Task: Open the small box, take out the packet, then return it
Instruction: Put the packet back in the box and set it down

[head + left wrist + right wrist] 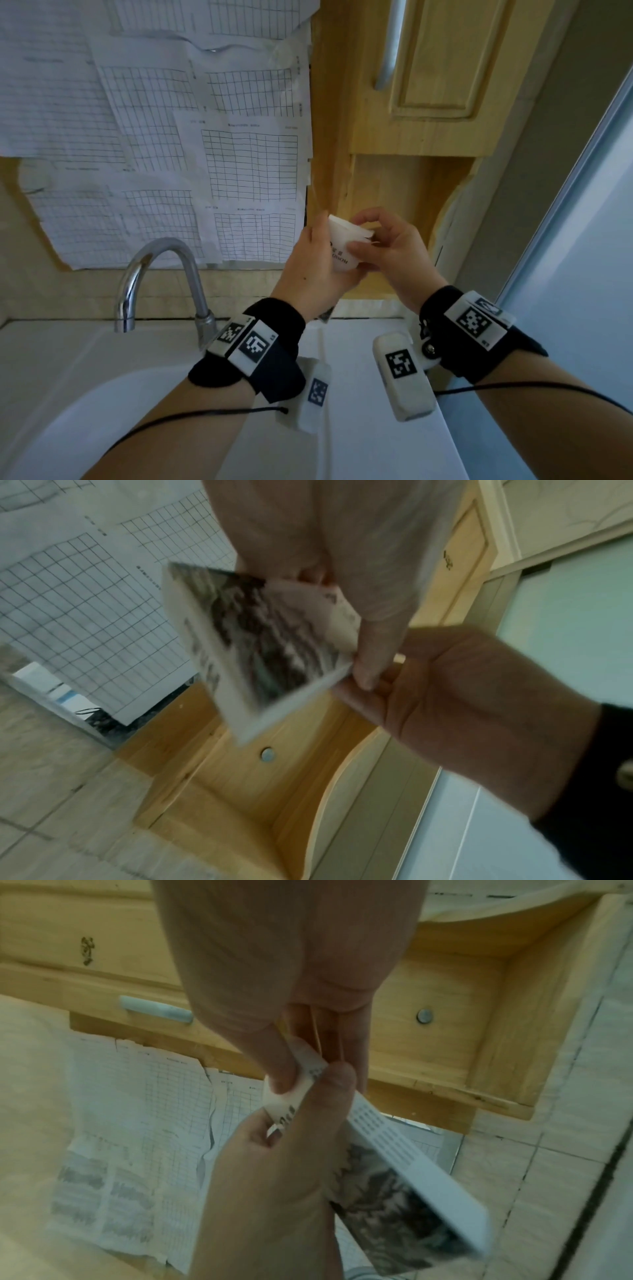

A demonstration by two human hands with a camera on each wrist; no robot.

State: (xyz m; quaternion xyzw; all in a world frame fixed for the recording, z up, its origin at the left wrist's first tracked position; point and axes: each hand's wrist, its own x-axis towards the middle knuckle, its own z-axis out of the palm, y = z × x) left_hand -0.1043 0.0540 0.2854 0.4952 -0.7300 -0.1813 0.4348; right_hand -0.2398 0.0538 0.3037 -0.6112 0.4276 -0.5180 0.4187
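Left hand (pixel 317 262) grips small box (pixel 344 255) upright above sink (pixel 102 394), steadying it. Right hand (pixel 390 251) pinches top flap (pixel 349 228), likely to open it. Packet unseen, presumably inside.

Box (pixel 342 251) btwn both hands, above sink (pixel 102 394); tap (pixel 161 274) left; cabinet (pixel 411 102) behind.

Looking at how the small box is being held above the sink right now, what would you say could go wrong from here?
1. The small box is held in the air over the sink; if the left hand loosens, it could fall in.
2. The right hand pinches the thin top flap; a hard pull may tear or crease it.
3. The wrist views are blurred, so the grip may be unsteady.
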